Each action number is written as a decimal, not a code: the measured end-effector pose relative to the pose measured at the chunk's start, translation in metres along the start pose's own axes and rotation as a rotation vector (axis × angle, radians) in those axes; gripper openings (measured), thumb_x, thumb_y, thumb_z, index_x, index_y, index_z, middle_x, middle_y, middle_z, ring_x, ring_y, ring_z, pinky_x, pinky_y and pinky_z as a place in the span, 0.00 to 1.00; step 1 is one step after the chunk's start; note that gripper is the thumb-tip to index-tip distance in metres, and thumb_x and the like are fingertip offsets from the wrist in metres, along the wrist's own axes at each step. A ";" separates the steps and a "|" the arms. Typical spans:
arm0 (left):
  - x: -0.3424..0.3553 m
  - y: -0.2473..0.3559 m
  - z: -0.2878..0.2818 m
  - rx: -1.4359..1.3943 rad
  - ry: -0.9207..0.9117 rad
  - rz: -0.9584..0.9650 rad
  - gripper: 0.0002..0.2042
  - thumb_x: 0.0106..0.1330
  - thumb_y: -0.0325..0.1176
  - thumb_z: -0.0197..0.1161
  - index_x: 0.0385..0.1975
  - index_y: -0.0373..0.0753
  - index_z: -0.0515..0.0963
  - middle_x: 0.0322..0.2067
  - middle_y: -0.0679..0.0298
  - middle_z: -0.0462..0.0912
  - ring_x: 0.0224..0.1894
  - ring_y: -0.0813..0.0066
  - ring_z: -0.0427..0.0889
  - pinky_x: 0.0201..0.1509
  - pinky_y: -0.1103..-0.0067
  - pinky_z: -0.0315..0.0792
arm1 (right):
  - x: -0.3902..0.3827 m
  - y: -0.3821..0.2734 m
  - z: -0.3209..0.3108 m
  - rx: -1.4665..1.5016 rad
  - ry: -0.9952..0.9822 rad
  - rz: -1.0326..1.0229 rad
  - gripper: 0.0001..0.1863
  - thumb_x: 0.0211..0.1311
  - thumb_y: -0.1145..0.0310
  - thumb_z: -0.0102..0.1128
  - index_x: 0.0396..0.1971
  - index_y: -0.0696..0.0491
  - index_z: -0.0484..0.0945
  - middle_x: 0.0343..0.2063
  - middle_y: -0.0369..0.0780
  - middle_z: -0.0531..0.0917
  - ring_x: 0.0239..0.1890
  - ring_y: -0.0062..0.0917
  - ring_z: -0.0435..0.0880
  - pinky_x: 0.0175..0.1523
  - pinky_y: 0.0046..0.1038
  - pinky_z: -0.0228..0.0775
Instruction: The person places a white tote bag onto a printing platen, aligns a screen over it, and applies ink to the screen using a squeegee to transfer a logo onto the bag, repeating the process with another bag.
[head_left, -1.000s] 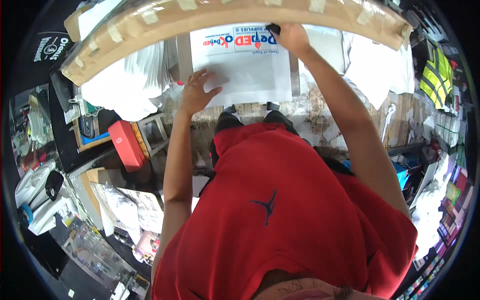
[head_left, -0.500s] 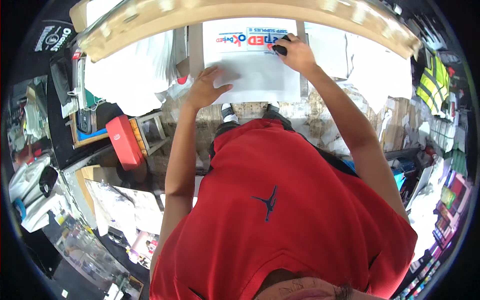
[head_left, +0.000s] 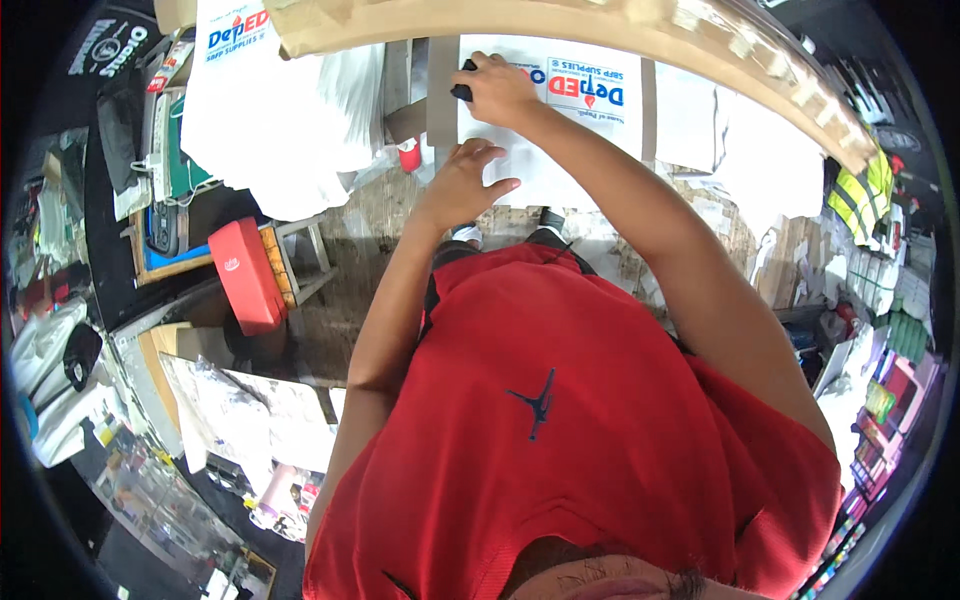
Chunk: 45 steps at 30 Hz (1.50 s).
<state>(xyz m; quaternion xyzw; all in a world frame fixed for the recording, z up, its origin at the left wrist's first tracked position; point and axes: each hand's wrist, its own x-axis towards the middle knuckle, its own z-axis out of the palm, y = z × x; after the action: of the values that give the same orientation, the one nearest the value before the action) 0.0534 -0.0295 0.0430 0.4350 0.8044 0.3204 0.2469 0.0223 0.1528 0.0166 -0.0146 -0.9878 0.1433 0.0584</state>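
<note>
A white sheet with red and blue lettering, upside down to me, lies on a brown board. My right hand is at the sheet's far left part, closed around a small black hand tool whose exact kind I cannot make out; the hand covers part of the print. Closer to me, my left hand is at the sheet's near left edge. Its thumb is spread away from the fingers and nothing shows in it.
A long cardboard-coloured beam patched with tape arches across the far side. Stacked white sheets drape on the left, and more white sheets lie right. A red box leans at left; a yellow safety vest hangs far right.
My right hand has swept left across the print with the black tool, from the sheet's right part to its left. My left hand stays by the left edge. The view has shifted slightly.
</note>
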 end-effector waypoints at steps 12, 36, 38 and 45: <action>-0.024 -0.028 -0.008 0.116 0.042 -0.401 0.22 0.55 0.48 0.70 0.39 0.34 0.77 0.42 0.47 0.81 0.43 0.50 0.81 0.46 0.63 0.75 | -0.112 0.137 -0.047 -0.208 0.403 0.604 0.19 0.52 0.63 0.67 0.47 0.43 0.81 0.43 0.48 0.77 0.46 0.45 0.78 0.49 0.43 0.76; 0.028 -0.037 0.026 -0.087 0.412 -0.115 0.19 0.56 0.28 0.66 0.49 0.33 0.76 0.44 0.51 0.81 0.40 0.61 0.84 0.44 0.71 0.78 | -0.038 -0.005 -0.007 0.124 0.179 0.215 0.21 0.44 0.64 0.69 0.44 0.46 0.82 0.44 0.51 0.76 0.46 0.45 0.78 0.51 0.42 0.75; 0.051 -0.040 0.027 -0.026 0.440 -0.080 0.22 0.55 0.29 0.67 0.52 0.33 0.75 0.46 0.49 0.79 0.42 0.60 0.83 0.46 0.70 0.77 | -0.057 0.025 -0.008 0.096 0.292 0.251 0.22 0.45 0.65 0.69 0.45 0.46 0.81 0.45 0.51 0.76 0.47 0.46 0.77 0.52 0.42 0.74; 0.080 -0.053 0.031 0.092 0.411 -0.128 0.26 0.53 0.29 0.65 0.54 0.32 0.73 0.49 0.49 0.75 0.46 0.59 0.79 0.53 0.69 0.74 | -0.130 0.124 -0.052 -0.171 0.417 0.611 0.24 0.48 0.62 0.70 0.49 0.41 0.79 0.45 0.48 0.72 0.50 0.45 0.71 0.54 0.44 0.68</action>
<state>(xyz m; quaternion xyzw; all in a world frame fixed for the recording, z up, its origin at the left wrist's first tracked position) 0.0058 0.0264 -0.0257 0.3191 0.8777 0.3491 0.0774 0.1591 0.2800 0.0167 -0.3424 -0.9132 0.0654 0.2111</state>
